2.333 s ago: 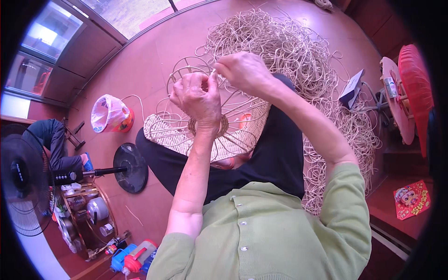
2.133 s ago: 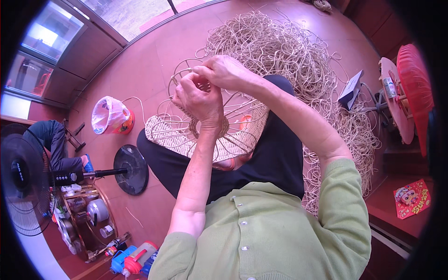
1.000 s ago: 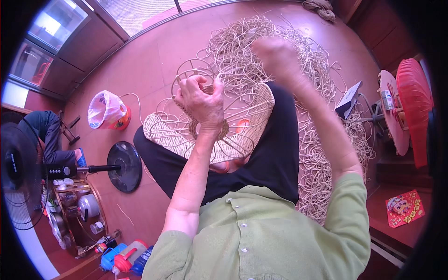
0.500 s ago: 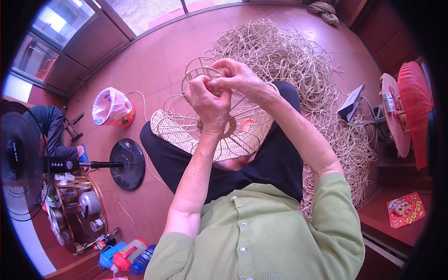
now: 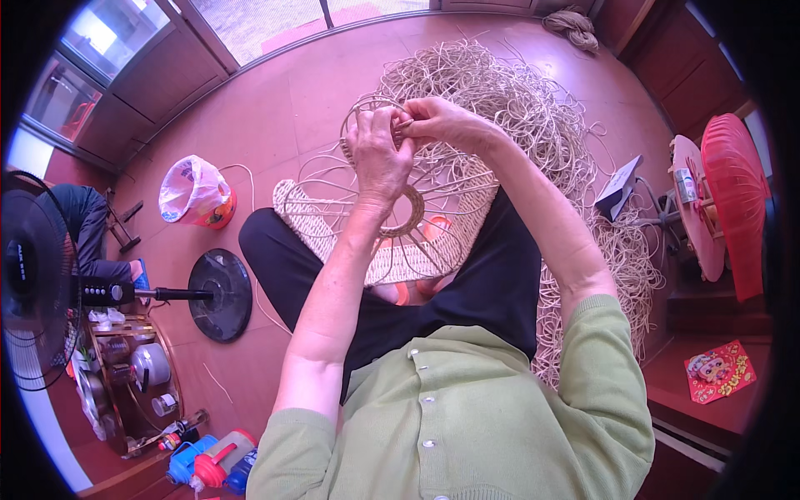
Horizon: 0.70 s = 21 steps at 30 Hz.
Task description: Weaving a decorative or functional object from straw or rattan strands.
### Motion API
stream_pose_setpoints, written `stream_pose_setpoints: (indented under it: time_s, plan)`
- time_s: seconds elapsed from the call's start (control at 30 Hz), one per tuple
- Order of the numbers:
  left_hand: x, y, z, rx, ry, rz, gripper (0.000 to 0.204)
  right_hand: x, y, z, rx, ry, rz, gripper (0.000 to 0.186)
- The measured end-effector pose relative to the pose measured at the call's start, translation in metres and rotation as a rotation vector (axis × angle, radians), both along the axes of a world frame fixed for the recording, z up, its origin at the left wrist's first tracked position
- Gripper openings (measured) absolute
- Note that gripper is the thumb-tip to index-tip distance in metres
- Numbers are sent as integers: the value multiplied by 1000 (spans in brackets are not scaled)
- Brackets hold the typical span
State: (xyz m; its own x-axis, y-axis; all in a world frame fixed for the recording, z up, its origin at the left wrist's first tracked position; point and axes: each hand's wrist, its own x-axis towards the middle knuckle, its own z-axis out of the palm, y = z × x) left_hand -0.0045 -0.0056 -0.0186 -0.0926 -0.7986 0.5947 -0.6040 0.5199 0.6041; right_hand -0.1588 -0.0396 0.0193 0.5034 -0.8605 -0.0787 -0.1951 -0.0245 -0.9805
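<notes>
A round frame of thin spokes (image 5: 454, 185) rests across my knees, partly woven with pale cord (image 5: 417, 260) in a thick curved band along its near side. At its middle is a small ring wrapped in brownish cord (image 5: 410, 218). Both hands work at the far rim of the frame. My left hand (image 5: 379, 158) has its fingers curled on the rim, gripping the cord there. My right hand (image 5: 446, 125) pinches the cord beside it, close to the left fingertips. Just what lies between the fingertips is partly hidden.
A big tangled heap of pale cord (image 5: 500, 108) spreads over the floor ahead and to my right. At left stand a lined bucket (image 5: 197, 193) and a fan with a round black base (image 5: 220, 295). A red stool (image 5: 733, 208) is at far right; bottles (image 5: 218, 462) stand near left.
Both hands have shifted slightly right with the far rim. The frame has turned or tilted, showing more of its central ring. My left knee has moved a little left.
</notes>
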Motion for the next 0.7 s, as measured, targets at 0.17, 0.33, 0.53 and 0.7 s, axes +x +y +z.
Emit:
stream_pose_setpoints:
  time_s: [0.17,0.33,0.53,0.7]
  plan:
    - [10,-17,4,-84,-13,-63,15,10,-3,-2,-372,370,-323,14]
    - [-2,-3,9,-67,68,32,10,18,14,-6,-934,356,-534,13]
    - [24,6,20,-341,61,268,23,10,16,5,-1085,335,-626,10]
    - [54,-20,24,57,380,160,27,8,18,8,-472,277,-449,26]
